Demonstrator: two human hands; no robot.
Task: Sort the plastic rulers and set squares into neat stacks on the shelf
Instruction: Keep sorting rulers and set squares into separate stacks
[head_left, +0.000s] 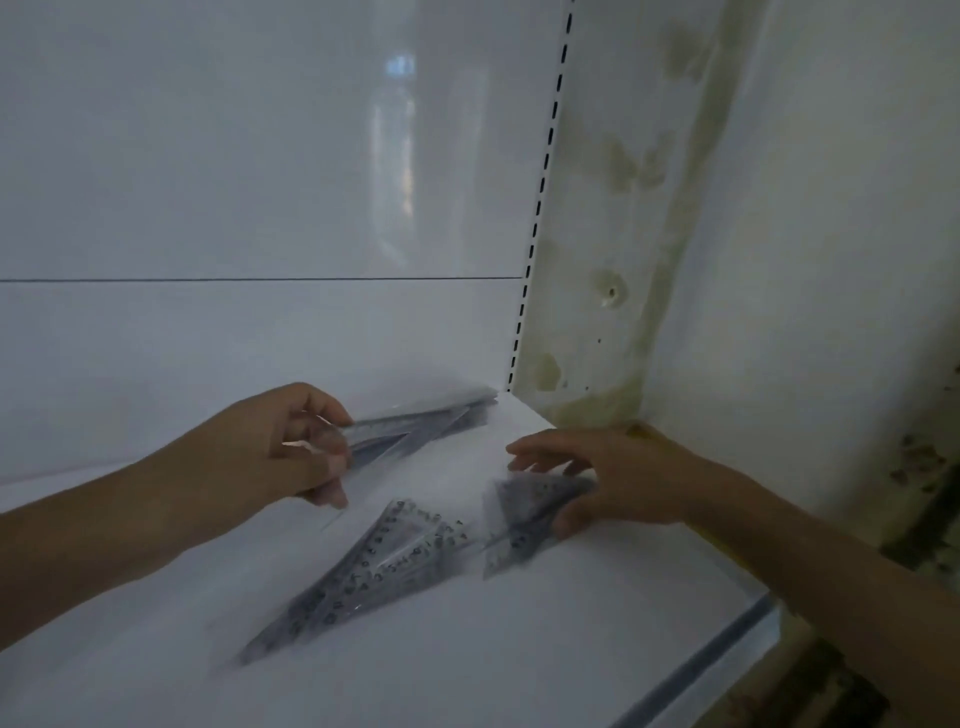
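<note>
Head view: left hand (291, 447) pinches clear rulers (415, 423) at the shelf (597, 649) back. Right hand (618, 478) grips a set square (524, 514). Set-square stack (374, 566) lies between both hands.

long set squares (415, 423) at back of shelf (571, 649) near rear corner, left hand (291, 447) on their near end, set-square stack (374, 566) mid-shelf in front, smaller set squares (524, 519) just right of it under right hand (608, 480), slotted upright (540, 192) behind
</note>
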